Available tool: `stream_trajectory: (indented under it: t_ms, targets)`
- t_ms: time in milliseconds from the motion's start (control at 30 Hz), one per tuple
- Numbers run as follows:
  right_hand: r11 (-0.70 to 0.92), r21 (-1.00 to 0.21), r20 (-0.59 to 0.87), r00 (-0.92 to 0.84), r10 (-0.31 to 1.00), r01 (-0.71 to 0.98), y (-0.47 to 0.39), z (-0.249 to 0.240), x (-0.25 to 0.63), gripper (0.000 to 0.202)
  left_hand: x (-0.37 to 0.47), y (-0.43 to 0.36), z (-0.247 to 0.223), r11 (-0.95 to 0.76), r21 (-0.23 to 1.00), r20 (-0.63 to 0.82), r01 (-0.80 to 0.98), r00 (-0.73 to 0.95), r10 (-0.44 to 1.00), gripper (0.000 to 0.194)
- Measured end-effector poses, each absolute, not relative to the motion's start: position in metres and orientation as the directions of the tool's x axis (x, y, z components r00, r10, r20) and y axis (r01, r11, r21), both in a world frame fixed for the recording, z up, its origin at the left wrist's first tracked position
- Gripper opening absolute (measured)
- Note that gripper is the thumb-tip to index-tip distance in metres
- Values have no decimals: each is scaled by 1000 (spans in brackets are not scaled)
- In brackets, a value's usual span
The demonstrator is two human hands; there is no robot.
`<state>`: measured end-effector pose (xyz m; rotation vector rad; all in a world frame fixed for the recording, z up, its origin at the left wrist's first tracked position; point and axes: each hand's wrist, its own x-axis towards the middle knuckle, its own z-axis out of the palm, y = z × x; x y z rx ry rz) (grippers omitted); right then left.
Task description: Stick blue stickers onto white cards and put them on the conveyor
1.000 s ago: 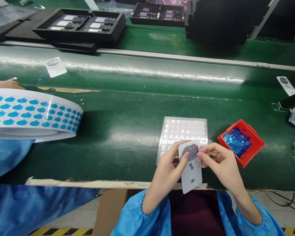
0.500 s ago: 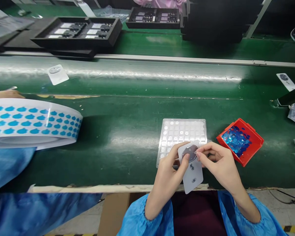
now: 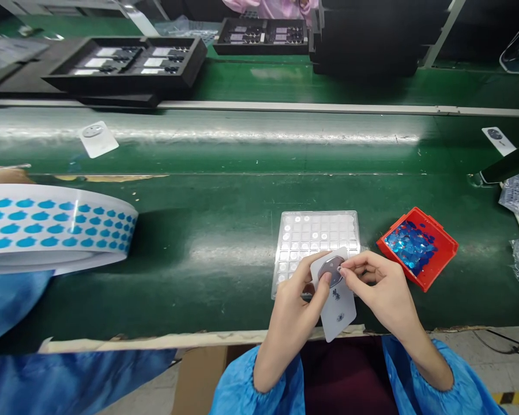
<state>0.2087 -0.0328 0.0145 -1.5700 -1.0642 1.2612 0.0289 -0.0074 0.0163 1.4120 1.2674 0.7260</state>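
Note:
My left hand (image 3: 297, 300) grips a white rounded panel (image 3: 343, 323) by its left edge, thumb on the front. The panel is tilted and has a dark glossy oval (image 3: 327, 266) near its top, with small dark marks lower down. My right hand (image 3: 378, 285) is closed in a pinch at the oval's right edge; the tiny pale thing at its fingertips is too small to name. Under and behind both hands lies a clear plastic tray (image 3: 315, 222) with many square cells, some holding small round white pieces.
Right of the tray stands a red bin (image 3: 443, 253) with shiny blue pieces. At left are a roll of white tape (image 3: 60, 225) with blue stickers and a co-worker's hand (image 3: 8, 176). Farther back are another white panel (image 3: 99, 140) and black trays (image 3: 125, 63).
The whole view has shifted slightly. My left hand still grips the panel, and the right fingertips remain pinched at the oval's edge with hardly any movement.

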Motion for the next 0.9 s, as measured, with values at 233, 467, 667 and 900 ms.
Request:
stream_trajectory:
  t_ms: [233, 467, 667, 900]
  targets:
    - [-296, -954, -287, 141, 947, 49, -32, 19, 206, 25, 28, -10, 18, 17, 937, -115, 348, 261, 958, 26]
    - [-370, -927, -365, 83, 927, 63, -34, 23, 216, 37, 23, -13, 19, -129, 928, 20, 349, 299, 954, 25]
    - [-285, -956, -274, 129, 953, 71, -37, 18, 209, 45, 29, -18, 28, 103, 973, -133, 209, 138, 981, 30]
    - [-211, -961, -182, 169, 969, 177, -56, -16, 199, 48, 48, -4, 24, 461, 864, -410, -203, 248, 878, 46]
